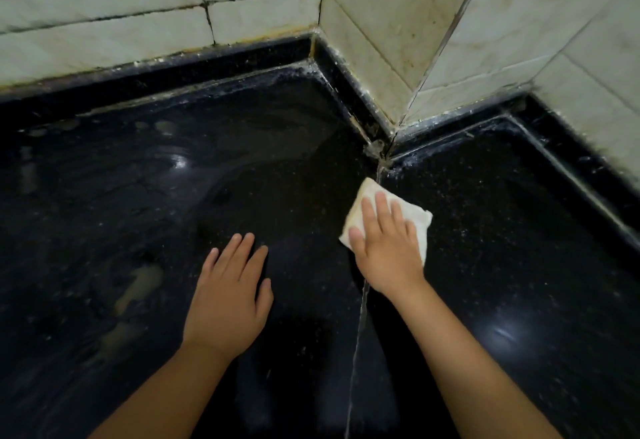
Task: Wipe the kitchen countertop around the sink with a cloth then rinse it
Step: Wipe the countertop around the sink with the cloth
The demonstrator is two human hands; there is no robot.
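Observation:
A folded white cloth [414, 211] lies flat on the black stone countertop [138, 213], across the pale seam between two slabs. My right hand [384, 244] presses down on the cloth with fingers spread, covering its near half. My left hand [230, 293] rests palm down on the bare counter to the left, fingers apart, holding nothing. The sink is out of view.
Grimy white wall tiles [398, 23] form a jutting corner behind the cloth, with a raised black stone edge [349, 82] along their base. Wet smears and pale puddles [142, 282] mark the left slab. The seam [360, 317] runs toward me between my arms.

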